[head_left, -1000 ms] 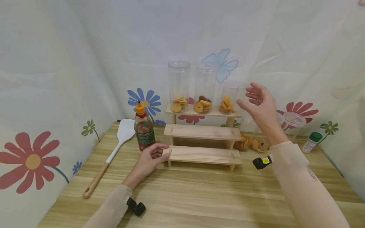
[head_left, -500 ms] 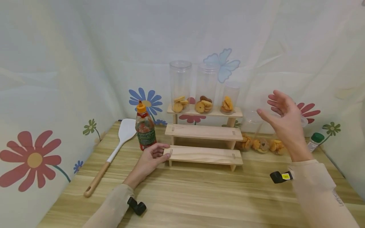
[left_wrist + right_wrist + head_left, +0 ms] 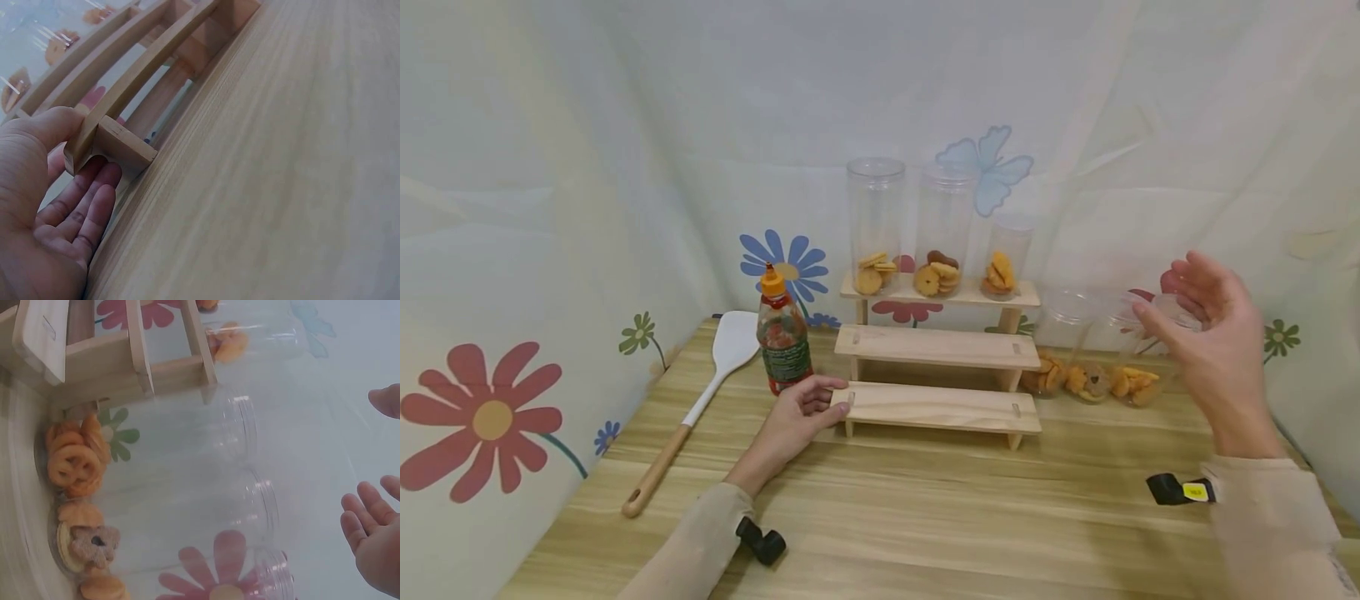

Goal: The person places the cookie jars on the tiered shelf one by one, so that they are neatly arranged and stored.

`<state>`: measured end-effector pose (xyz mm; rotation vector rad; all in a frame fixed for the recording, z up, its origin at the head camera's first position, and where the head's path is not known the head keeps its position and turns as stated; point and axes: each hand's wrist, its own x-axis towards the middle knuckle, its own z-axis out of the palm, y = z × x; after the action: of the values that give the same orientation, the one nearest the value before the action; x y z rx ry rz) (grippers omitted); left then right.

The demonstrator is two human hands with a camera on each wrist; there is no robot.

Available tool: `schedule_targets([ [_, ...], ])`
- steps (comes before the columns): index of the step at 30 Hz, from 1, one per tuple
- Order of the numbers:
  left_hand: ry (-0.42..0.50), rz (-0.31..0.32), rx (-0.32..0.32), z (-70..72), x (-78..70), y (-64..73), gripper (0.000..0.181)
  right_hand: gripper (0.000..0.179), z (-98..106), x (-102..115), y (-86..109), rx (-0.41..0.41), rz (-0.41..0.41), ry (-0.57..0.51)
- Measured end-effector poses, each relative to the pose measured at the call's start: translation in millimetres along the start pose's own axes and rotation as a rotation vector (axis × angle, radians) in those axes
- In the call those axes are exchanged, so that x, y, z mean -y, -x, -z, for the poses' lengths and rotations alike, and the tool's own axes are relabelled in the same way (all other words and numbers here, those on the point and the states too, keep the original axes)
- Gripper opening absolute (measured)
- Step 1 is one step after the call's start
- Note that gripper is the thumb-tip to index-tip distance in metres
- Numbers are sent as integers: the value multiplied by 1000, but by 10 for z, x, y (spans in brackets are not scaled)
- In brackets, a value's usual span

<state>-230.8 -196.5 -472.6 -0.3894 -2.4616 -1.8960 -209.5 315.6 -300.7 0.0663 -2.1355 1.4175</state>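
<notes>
At the left end of the lowest board of a three-tier wooden shelf [image 3: 936, 407], my left hand [image 3: 792, 423] holds on. The left wrist view has its thumb over the board's edge [image 3: 140, 87] and its fingers curled beneath. Three clear jars with biscuits stand on the top tier: a tall left jar [image 3: 877, 225], a tall middle jar [image 3: 946, 229] and a shorter right jar [image 3: 1011, 246]. My right hand [image 3: 1219, 354] is raised with fingers spread and nothing in it. Beside it, three more biscuit jars [image 3: 1066, 333] stand on the table; the right wrist view shows their rims apart from the fingers [image 3: 355, 532].
A sauce bottle [image 3: 784, 342] with an orange cap stands left of the shelf. Further left lies a white spatula [image 3: 698, 404] with a wooden handle. Flowered cloth [image 3: 625, 167] hangs behind and around the wooden table [image 3: 880, 517]. The two lower tiers bear no jars.
My right hand has moved right and lower, away from the top tier's short jar, past the jars on the table. My left hand has stayed at the shelf's left end.
</notes>
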Motion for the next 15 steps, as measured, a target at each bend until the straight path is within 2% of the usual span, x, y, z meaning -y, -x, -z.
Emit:
schedule_targets([
  [5,2,-4,-4,4,-3,-4,35,81,96,-36,28,-90,-69,-42],
  [8,-4,-8,-3,6,13,-11,35,81,149,-79,38,-147,-113,-118],
  [15,-15,-13,1,10,22,-13,36,79,251,-229,58,-219,-175,-121],
])
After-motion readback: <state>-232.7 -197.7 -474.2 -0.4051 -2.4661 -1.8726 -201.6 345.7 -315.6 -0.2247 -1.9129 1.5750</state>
